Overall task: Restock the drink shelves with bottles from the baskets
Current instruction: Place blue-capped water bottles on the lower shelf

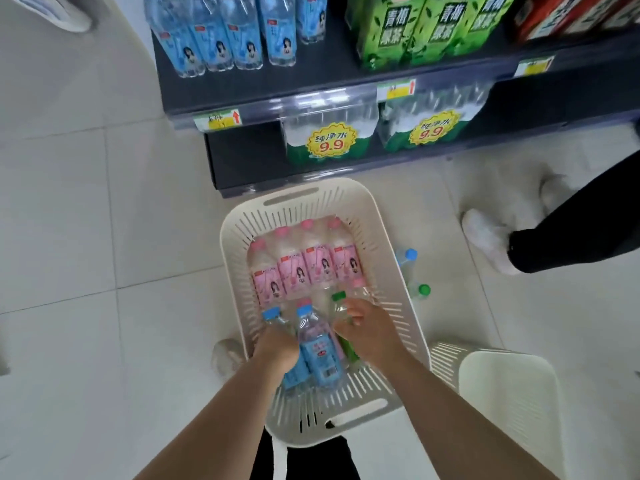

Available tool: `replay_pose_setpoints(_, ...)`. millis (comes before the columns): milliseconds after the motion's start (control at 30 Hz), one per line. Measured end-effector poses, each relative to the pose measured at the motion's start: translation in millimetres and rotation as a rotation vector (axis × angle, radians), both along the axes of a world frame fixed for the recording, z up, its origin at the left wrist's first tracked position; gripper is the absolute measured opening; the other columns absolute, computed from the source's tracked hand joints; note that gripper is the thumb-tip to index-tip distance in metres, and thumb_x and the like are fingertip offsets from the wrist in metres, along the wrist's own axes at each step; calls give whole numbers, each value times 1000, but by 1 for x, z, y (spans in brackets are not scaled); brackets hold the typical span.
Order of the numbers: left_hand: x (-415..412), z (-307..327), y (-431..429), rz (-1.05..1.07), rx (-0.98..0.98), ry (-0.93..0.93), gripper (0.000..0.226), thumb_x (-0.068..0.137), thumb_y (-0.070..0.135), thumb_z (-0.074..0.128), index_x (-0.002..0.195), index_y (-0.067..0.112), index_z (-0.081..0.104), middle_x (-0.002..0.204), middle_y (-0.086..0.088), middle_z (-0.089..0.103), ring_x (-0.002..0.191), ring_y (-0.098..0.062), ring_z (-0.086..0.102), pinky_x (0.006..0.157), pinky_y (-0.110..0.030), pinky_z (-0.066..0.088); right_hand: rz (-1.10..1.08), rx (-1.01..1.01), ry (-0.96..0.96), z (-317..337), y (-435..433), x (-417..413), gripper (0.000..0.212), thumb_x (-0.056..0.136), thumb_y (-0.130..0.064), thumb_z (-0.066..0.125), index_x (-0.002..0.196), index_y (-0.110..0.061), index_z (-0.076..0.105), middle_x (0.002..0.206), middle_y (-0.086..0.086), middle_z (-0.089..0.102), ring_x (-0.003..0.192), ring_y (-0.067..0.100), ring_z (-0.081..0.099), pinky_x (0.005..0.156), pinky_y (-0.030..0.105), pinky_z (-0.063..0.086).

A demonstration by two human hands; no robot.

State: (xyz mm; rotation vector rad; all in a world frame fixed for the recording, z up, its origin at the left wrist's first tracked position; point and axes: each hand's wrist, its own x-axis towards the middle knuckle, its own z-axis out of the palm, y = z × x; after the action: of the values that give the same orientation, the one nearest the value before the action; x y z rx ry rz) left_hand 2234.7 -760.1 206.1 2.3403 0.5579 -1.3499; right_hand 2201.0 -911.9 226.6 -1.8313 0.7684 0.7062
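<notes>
Left hand: my fingers curl round a blue-capped bottle.
Basket: cream, slotted, on the floor before the shelf; holds pink-label bottles lying in a row at its far end and a blue-label bottle in the near middle.
Right hand: fingers grip a green-capped bottle inside the basket.
Loose bottles: on the floor, just beside the basket's right wall.
Second basket: I can't see inside it.

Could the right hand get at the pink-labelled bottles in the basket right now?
Probably yes: the pink-labelled bottles lie uncovered in the open-topped basket, just beyond the right hand. But it seems to hold a green-capped bottle, so it must let go first.
</notes>
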Motion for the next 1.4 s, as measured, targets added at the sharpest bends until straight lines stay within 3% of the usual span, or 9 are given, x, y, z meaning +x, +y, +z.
replay_pose_setpoints(133, -12, -20, -9, -61, 84, 14, 54, 93, 4, 38, 140, -16, 21, 135, -28, 45, 119, -32, 53, 88, -34, 50, 72, 56, 39, -21, 8, -8, 58, 89, -21, 65, 142, -16, 41, 138, 5, 51, 113, 17, 56, 98, 35, 48)
replay_pose_setpoints(233, -19, -24, -14, -51, 113, -38, 51, 91, 10, 49, 136, -8, 33, 139, -28, 38, 125, -41, 44, 101, -43, 40, 111, 1, 49, -30, 10, -12, 51, 95, -30, 54, 143, -20, 39, 136, 4, 54, 115, 18, 57, 96, 33, 47)
replay_pose_setpoints(367, -27, -39, -13, 131, -18, -121, 43, 89, -7, 36, 128, 8, 32, 124, -20, 37, 100, -28, 45, 77, -36, 38, 81, -41, 4, -35, 2, -14, 43, 99, -22, 45, 142, -22, 40, 119, 8, 64, 105, 29, 63, 88, 40, 52)
replay_pose_setpoints(500, -23, -54, -9, 324, -149, -103, 50, 85, -12, 51, 125, 10, 33, 95, -17, 56, 66, -21, 56, 49, -31, 45, 54, -105, -66, -36, -10, -15, 42, 101, -19, 41, 143, -22, 39, 131, 6, 57, 106, 32, 62, 87, 41, 52)
replay_pose_setpoints(700, -13, -46, -9, 263, -266, -28, 73, 83, -10, 62, 141, 12, 23, 85, 1, 42, 61, -14, 53, 49, -22, 45, 6, -127, -100, -36, -15, -16, 44, 100, -8, 37, 141, -21, 43, 126, 7, 59, 110, 30, 60, 89, 39, 49)
replay_pose_setpoints(867, 0, -31, -6, 69, -195, -238, 59, 79, 6, 72, 127, 18, 40, 113, -8, 44, 84, -19, 57, 63, -30, 56, 31, -155, -89, -42, -9, -19, 48, 96, -10, 49, 142, -21, 41, 132, 3, 56, 98, 22, 63, 82, 31, 50)
replay_pose_setpoints(1000, 27, -6, 1, -105, -242, -403, 56, 78, 16, 72, 123, 21, 40, 104, -6, 62, 87, -24, 62, 69, -37, 54, 109, -210, -58, -49, 5, -18, 53, 89, -30, 64, 137, -26, 44, 124, 2, 60, 81, 13, 57, 71, 26, 50)
replay_pose_setpoints(1233, 56, 27, 10, -137, -373, -560, 62, 71, 25, 76, 121, 27, 39, 105, -5, 66, 96, -30, 64, 83, -48, 54, 499, -538, 145, -59, 36, -18, 88, 82, -54, 62, 148, -19, 14, 145, 6, 32, 130, 26, 40, 91, 41, 48)
replay_pose_setpoints(1400, 60, 24, 15, -83, -445, -555, 65, 74, 15, 79, 128, 23, 42, 108, 1, 64, 93, -18, 63, 78, -31, 49, 594, -662, 140, -75, 48, -21, 98, 83, -38, 69, 148, -9, 1, 149, 18, 23, 139, 33, 25, 104, 36, 42)
